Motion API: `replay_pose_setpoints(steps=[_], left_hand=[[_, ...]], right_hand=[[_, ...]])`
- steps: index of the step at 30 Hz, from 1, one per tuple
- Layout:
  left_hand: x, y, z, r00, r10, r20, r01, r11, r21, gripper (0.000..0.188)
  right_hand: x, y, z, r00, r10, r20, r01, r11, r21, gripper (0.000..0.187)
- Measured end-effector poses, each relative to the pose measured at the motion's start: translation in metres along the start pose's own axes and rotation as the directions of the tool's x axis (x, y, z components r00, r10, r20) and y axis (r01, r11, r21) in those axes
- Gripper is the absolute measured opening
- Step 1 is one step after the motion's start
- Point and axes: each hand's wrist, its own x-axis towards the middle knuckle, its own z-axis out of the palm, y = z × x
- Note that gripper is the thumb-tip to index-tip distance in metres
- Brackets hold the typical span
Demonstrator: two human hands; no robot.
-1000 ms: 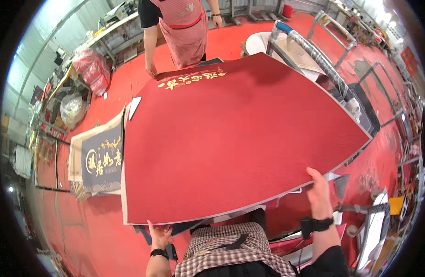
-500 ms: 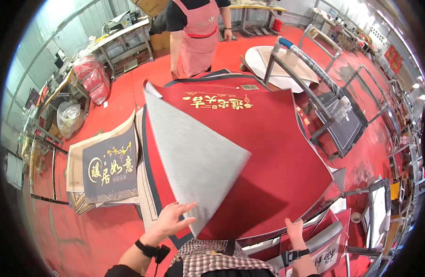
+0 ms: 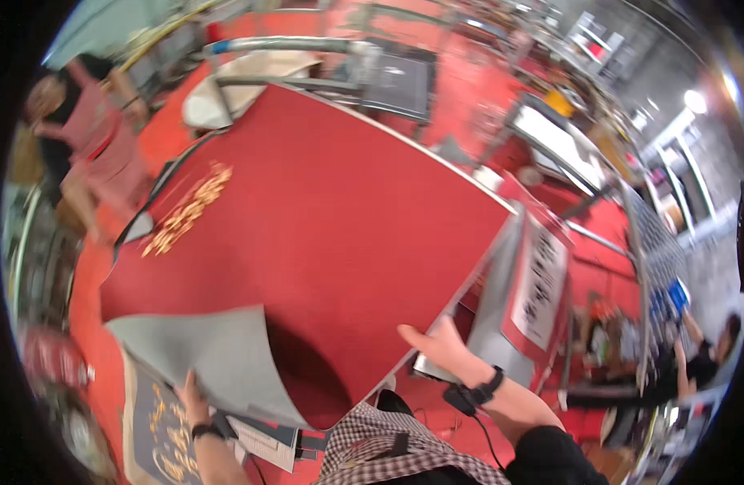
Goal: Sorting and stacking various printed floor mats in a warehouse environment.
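—Biggest thing out there?

—Red mat (image 3: 331,210), spread broadly right in front of me, face up, one corner close to my body. What bears it is mostly hidden.

—Next down?

—Co-worker (image 3: 105,153) in pink, off to my left, by the mat's far-left edge. Then the mat's turned-back corner: a grey flap (image 3: 214,352), underside showing, lying over the red face at lower left. Past it, lower left, a dark sheet (image 3: 149,432) with gold characters, blurred.

—Smaller?

—Gold lettering (image 3: 190,212) along the mat's far-left side, smeared.

—And your hands?

—Left hand (image 3: 194,400): at the flap's outer edge, fingers reaching onto the grey. Thumb unclear; pinching or only touching, can't tell. Right hand (image 3: 443,349): at the mat's near-right edge, thumb spread wide, other fingers partly hidden. Can't tell whether it has hold.

—Smallest?

—Black strap (image 3: 490,385), right wrist.
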Motion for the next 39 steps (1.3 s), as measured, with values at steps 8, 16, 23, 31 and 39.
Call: replay_pose_setpoints(steps=[8, 16, 23, 31, 39], left_hand=[[-0.084, -0.013, -0.01, 0.983, 0.169, 0.07, -0.177, 0.975, 0.131, 0.047], [-0.17, -0.087, 0.128, 0.897, 0.204, 0.392, -0.251, 0.965, 0.072, 0.033], [-0.476, -0.239, 0.272, 0.521, -0.228, 0.823, 0.069, 0.972, 0.226, 0.021], [-0.551, -0.361, 0.217, -0.582, -0.793, 0.18, -0.73, 0.607, 0.313, 0.052], [-0.392, -0.277, 0.151, 0.581, -0.368, 0.726, -0.721, 0.181, 0.669, 0.049]], right_hand=[[-0.045, -0.054, -0.062, 0.986, -0.046, -0.161, 0.074, 0.982, 0.173, 0.026], [-0.06, -0.096, -0.267, 0.883, -0.17, -0.438, 0.146, 0.985, -0.089, 0.03], [-0.147, -0.082, -0.572, 0.519, -0.517, -0.681, -0.398, 0.559, -0.728, 0.057], [-0.307, 0.139, -0.575, 0.867, 0.071, -0.494, -0.482, 0.376, -0.792, 0.032], [-0.5, 0.479, -0.391, 0.88, 0.439, 0.18, -0.286, 0.793, -0.537, 0.027]])
